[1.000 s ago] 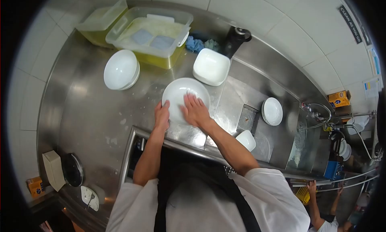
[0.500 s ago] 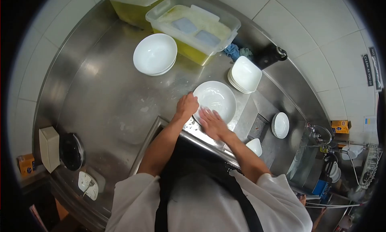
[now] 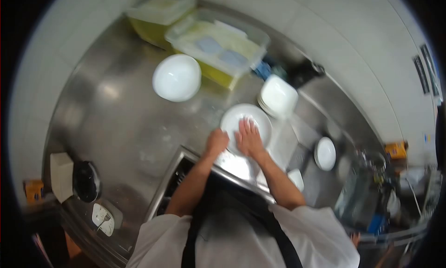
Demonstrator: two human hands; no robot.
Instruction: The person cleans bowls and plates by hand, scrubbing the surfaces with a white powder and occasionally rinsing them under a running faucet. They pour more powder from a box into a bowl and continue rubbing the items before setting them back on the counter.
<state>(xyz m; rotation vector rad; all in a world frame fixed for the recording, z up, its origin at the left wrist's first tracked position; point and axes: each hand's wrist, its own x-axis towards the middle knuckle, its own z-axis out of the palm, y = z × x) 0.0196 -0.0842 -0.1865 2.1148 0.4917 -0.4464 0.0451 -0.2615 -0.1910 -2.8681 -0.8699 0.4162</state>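
A round white plate lies on the steel counter in front of me, with wet streaks on its surface. My left hand is closed at the plate's left rim, its fingertips partly hidden. Flat on the plate's inside rests my right hand, fingers stretched out and no tool visible in it. Just beyond the plate, to the right, stands a stack of square white bowls. Farther left are stacked round white bowls. The picture is somewhat blurred.
Plastic tubs of yellowish liquid stand at the back, near blue cloths. White oval dishes sit at right before the sink area. A dish with a fork and a black pan are at left. Another person's hand shows at lower right.
My right hand has slid up toward the middle of the plate, fingers now pointing away from me. My left hand stays at the rim. The whole view has shifted slightly.
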